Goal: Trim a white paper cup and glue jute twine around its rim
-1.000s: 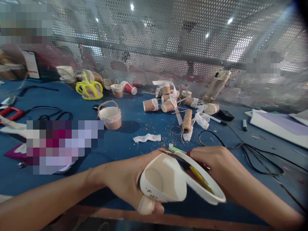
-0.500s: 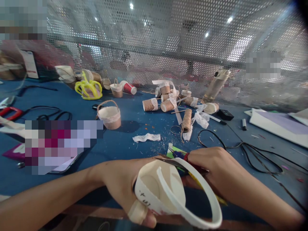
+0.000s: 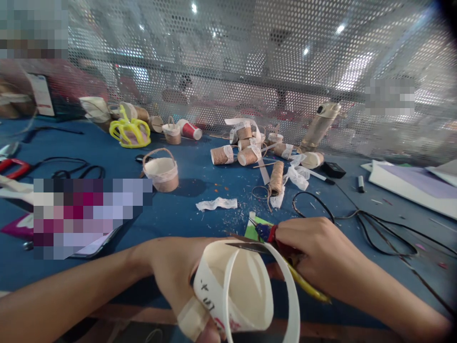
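My left hand (image 3: 178, 274) grips a white paper cup (image 3: 246, 290) near the table's front edge, its open mouth turned toward me. A bandage wraps the thumb. A cut strip of the cup's rim (image 3: 291, 295) curls off in a loop, still joined to the cup. My right hand (image 3: 310, 250) is closed on scissors (image 3: 264, 240) with red, blue and yellow handles. The blades sit at the cup's upper edge.
The blue table (image 3: 200, 183) holds a small handled paper basket (image 3: 161, 171), twine-wrapped cups (image 3: 235, 152), a twine spool (image 3: 276, 177), a yellow crown shape (image 3: 130, 131), a white lace scrap (image 3: 216, 204), black cables (image 3: 374, 228) and red-handled pliers (image 3: 12, 164). Perforated mesh (image 3: 250, 57) stands behind.
The cup has turned in my left hand and the cut rim strip has swung down, now hanging as a longer loop. The scissors stay at the cup's top edge.
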Tool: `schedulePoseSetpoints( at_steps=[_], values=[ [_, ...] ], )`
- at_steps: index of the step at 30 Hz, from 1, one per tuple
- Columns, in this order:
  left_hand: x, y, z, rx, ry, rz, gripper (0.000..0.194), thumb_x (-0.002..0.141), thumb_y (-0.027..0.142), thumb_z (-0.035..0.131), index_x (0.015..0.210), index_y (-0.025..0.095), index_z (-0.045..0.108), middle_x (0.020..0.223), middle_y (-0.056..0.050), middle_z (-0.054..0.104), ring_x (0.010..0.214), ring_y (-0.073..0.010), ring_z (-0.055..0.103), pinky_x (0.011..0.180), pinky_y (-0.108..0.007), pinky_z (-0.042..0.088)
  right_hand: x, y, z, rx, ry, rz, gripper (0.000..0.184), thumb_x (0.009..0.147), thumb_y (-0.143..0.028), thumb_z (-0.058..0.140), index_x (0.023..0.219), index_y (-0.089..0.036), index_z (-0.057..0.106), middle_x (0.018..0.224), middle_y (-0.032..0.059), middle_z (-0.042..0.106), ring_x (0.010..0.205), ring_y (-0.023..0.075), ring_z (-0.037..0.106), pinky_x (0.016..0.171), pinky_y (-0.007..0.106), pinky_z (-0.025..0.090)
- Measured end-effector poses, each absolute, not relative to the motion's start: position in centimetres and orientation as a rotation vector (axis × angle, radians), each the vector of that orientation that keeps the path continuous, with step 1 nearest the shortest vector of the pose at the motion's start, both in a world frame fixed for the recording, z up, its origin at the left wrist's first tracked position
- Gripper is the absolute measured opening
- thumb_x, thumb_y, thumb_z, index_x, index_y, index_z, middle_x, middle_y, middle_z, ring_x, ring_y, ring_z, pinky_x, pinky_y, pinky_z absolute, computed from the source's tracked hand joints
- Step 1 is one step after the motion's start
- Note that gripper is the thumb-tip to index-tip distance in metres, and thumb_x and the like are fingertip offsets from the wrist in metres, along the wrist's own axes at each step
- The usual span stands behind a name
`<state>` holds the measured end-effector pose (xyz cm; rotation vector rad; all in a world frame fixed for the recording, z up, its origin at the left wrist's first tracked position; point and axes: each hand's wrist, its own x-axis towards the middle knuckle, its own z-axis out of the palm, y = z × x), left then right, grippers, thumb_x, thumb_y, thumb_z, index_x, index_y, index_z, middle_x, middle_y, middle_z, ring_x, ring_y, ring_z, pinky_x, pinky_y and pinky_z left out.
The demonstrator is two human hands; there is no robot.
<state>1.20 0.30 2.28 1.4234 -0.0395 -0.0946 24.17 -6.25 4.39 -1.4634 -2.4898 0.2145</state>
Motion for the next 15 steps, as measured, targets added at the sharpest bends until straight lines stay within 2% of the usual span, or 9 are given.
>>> schedulePoseSetpoints(
  at_steps=[3,7,12,15],
  values=[
    [1.1,0.3,2.3,1.43,-0.021,-0.085,0.038,0.054,0.03,0.089,0.074,0.018,0.058,0.068,0.002,0.058,0.057,-0.0113,0.053,0.051,-0.017,0.048,24.1,-6.2,4.1,-1.442,-2.48,0.185,0.017,0.056,-0.005,0.05,0.061,-0.02,0.042,0.059,-0.003,0.049,0.057,0.012,0.031,0.056,0.027,0.019],
    [0.9,0.3,1.9,1.411,0.049,-0.153,0.046,0.048,0.027,0.092,0.082,0.016,0.062,0.072,0.001,0.061,0.056,-0.0104,0.054,0.052,-0.016,0.05,24.2,-6.3,3.6,-1.405,-2.481,0.131,0.016,0.056,-0.005,0.045,0.061,-0.02,0.041,0.058,-0.0027,0.046,0.056,0.0124,0.028,0.056,0.028,0.019],
    [0.8,0.2,1.6,1.405,0.036,-0.095,0.038,0.056,0.032,0.088,0.077,0.017,0.06,0.07,0.0,0.06,0.054,-0.0105,0.053,0.049,-0.016,0.05,24.2,-6.2,3.4,-1.364,-2.487,0.063,0.016,0.055,-0.004,0.044,0.061,-0.019,0.046,0.058,-0.0022,0.049,0.055,0.0123,0.029,0.055,0.028,0.02],
    [1.1,0.3,1.0,1.395,0.003,-0.121,0.043,0.049,0.025,0.091,0.081,0.017,0.064,0.071,0.001,0.063,0.053,-0.0106,0.054,0.049,-0.016,0.051,24.0,-6.1,3.4,-1.369,-2.491,0.044,0.016,0.057,-0.004,0.045,0.063,-0.019,0.048,0.06,-0.0016,0.051,0.057,0.0125,0.031,0.055,0.027,0.02]
  ],
)
